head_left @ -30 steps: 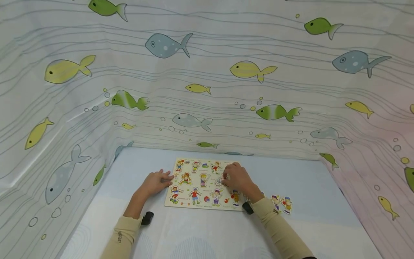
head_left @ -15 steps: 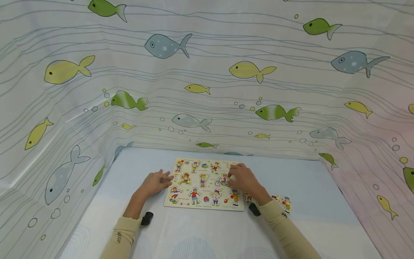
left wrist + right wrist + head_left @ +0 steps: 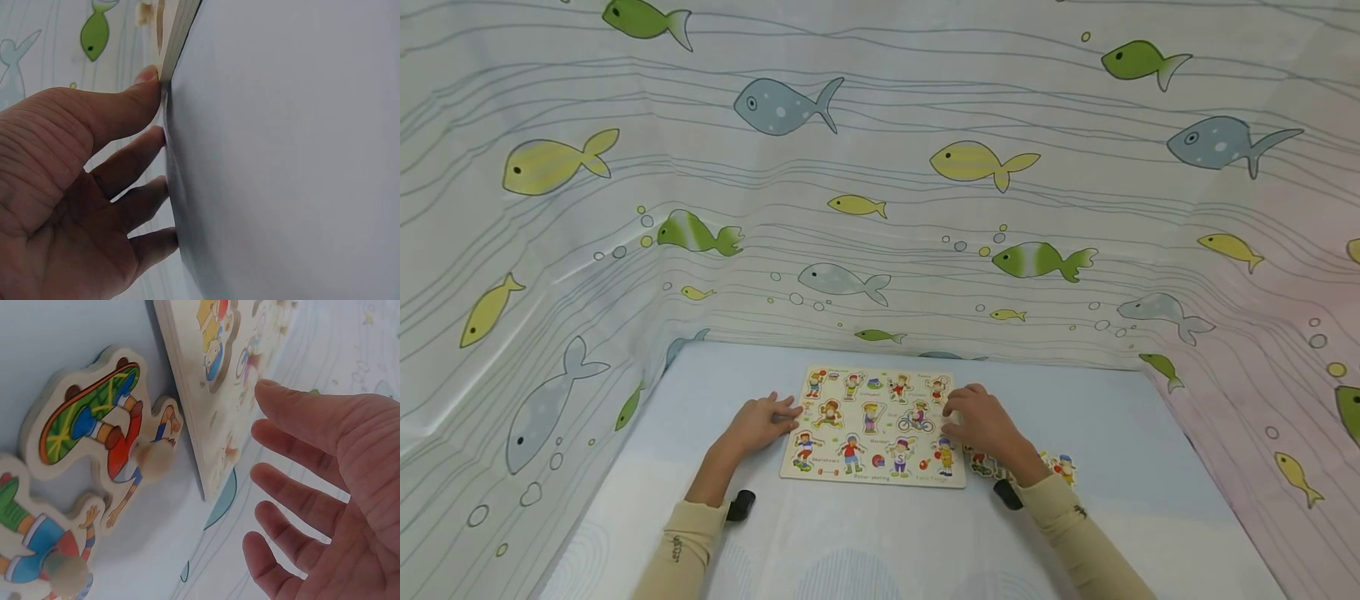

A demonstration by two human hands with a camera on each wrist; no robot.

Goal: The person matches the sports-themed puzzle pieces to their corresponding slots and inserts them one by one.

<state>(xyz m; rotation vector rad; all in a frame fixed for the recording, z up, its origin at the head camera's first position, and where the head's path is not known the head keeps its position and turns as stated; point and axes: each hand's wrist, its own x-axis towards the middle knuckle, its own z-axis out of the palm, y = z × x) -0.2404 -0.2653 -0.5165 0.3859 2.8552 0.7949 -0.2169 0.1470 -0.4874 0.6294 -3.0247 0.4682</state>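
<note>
A wooden peg puzzle board point(image 3: 797, 476) lies on the table, covered with sports figures. My left hand point(image 3: 760, 423) is at its left edge; the left wrist view has the thumb point(image 3: 145, 87) against the board's side and the other fingertips on the table surface. Just off the right edge hovers my right hand point(image 3: 985, 421), fingers spread and holding nothing. The cyclist piece point(image 3: 917, 417) sits on the board, left of that hand. Under the right wrist are loose pieces, among them a skateboarder piece point(image 3: 100, 422) with a round wooden knob point(image 3: 155, 459).
Another knobbed figure piece point(image 3: 47, 544) lies beside the skateboarder. Farther right on the table is a piece with a blue cap point(image 3: 1063, 468). A fish-printed sheet point(image 3: 910, 250) rises behind and at both sides of the table point(image 3: 700, 550).
My right hand has drawn back rightward off the board, letting go of the cyclist piece, which now shows whole. The right forearm covers more of the loose pieces. The left hand has stayed put.
</note>
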